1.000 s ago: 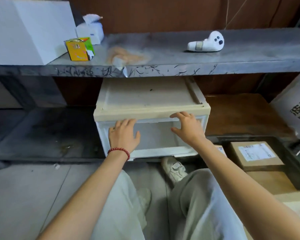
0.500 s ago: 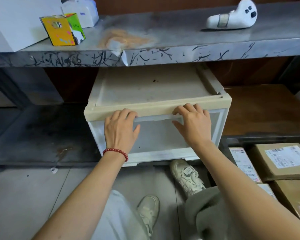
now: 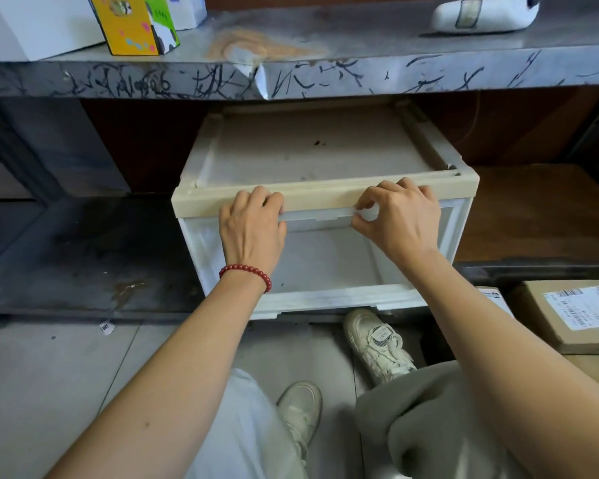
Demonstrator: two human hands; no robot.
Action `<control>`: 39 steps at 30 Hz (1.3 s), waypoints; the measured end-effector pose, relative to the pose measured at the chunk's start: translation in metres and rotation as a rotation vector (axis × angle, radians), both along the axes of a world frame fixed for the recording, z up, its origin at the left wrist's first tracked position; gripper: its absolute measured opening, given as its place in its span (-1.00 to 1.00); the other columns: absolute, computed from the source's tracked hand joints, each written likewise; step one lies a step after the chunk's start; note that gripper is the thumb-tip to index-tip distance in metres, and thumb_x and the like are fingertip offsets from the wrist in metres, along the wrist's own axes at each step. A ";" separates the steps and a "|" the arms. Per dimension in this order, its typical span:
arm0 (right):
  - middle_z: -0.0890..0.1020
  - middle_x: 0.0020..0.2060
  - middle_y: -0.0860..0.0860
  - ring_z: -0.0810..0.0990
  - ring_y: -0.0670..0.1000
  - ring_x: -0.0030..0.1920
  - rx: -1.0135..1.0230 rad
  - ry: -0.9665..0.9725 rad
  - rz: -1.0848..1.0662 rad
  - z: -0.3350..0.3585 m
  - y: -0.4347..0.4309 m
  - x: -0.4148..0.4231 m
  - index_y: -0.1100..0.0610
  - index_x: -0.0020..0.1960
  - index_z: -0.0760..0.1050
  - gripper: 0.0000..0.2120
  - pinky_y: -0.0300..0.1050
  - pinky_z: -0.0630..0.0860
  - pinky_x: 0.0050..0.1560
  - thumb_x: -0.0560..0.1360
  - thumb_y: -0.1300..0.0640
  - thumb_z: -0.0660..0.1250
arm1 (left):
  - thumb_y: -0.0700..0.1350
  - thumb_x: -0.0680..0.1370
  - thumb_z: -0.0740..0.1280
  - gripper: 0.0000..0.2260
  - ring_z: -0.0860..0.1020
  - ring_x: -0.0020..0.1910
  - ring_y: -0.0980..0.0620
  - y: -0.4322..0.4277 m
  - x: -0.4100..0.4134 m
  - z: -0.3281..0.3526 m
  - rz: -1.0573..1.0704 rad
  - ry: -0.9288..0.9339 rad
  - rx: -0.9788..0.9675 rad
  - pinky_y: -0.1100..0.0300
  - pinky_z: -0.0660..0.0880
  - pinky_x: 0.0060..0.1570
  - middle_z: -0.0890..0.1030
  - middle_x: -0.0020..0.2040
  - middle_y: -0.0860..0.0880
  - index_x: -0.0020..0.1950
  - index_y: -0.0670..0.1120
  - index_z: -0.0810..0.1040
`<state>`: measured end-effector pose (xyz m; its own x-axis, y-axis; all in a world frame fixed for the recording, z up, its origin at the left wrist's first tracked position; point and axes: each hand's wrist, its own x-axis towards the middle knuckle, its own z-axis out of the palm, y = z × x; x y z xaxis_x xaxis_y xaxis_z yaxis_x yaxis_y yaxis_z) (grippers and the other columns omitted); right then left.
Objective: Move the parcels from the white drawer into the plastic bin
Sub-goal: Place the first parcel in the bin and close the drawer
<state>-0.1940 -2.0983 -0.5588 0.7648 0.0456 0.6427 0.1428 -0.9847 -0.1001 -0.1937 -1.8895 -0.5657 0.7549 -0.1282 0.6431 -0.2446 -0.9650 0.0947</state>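
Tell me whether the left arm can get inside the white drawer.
Probably not: the white drawer looks shut, its front blocking the way; left grip and right grip hold its top lip.

1. A grey bench [image 3: 325,77], its front edge scrawled with black marks, spans the view at twelve o'clock.
2. A yellow-and-green carton [image 3: 135,25] stands on it at eleven o'clock, just beside a large white box [image 3: 38,22].
3. A white controller [image 3: 481,13] lies on it at one o'clock.
4. A right sneaker [image 3: 377,344] and a left sneaker [image 3: 300,409] rest on the tiled floor [image 3: 49,392] at six o'clock.
5. A paper scrap [image 3: 105,328] lies at eight o'clock.
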 end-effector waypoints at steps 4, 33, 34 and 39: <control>0.69 -0.24 -0.04 0.57 0.09 -0.18 0.006 0.033 0.019 0.002 -0.003 -0.004 0.03 -0.21 0.65 -0.88 -0.04 0.39 -0.10 0.33 0.00 0.48 | -0.25 0.29 0.49 -0.82 0.47 -0.22 -0.13 -0.001 -0.001 -0.002 0.005 0.006 -0.012 0.07 0.36 -0.23 0.53 -0.21 -0.07 -0.21 -0.11 0.54; 0.56 0.17 -0.11 0.47 0.00 0.22 -0.065 0.495 0.149 0.016 -0.021 -0.109 -0.13 0.24 0.51 -0.57 -0.09 0.45 -0.09 0.39 -0.15 0.39 | 0.09 0.46 0.36 -0.61 0.45 0.19 -0.01 0.021 -0.103 0.024 -0.127 0.482 0.088 0.11 0.41 0.08 0.53 0.16 0.02 0.26 0.01 0.50; 0.56 0.17 -0.11 0.47 0.00 0.22 -0.068 0.500 0.151 0.016 -0.021 -0.116 -0.13 0.24 0.51 -0.58 -0.09 0.45 -0.09 0.39 -0.15 0.39 | 0.08 0.47 0.36 -0.61 0.44 0.18 -0.01 0.020 -0.110 0.023 -0.131 0.483 0.087 0.11 0.40 0.07 0.52 0.16 0.02 0.26 0.00 0.50; 0.54 0.15 -0.15 0.47 -0.04 0.19 -0.062 0.588 0.161 0.013 -0.026 -0.154 -0.14 0.21 0.51 -0.57 -0.12 0.43 -0.11 0.37 -0.15 0.43 | 0.11 0.44 0.37 -0.61 0.44 0.14 0.02 0.018 -0.152 0.004 -0.179 0.465 0.076 0.15 0.36 0.02 0.52 0.13 0.07 0.22 0.01 0.50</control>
